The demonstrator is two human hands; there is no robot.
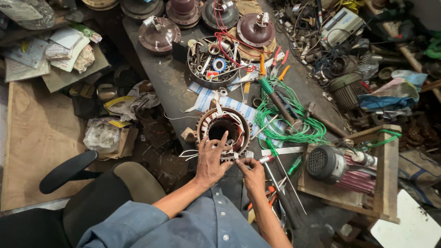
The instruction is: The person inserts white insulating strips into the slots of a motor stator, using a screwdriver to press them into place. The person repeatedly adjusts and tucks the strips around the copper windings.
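Both hands work at the near rim of a round motor stator (223,133) on the dark tabletop (170,78): left hand (211,160) spread across its windings, right hand (252,172) pinching a small piece beside it, green wire (285,121) coiled right.

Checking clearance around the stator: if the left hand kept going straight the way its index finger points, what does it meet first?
The left hand rests on the near rim of the round motor stator, index finger pointing away over its bore. Going straight on, it would probably meet the far inner windings first, though depth is unclear in this one view.
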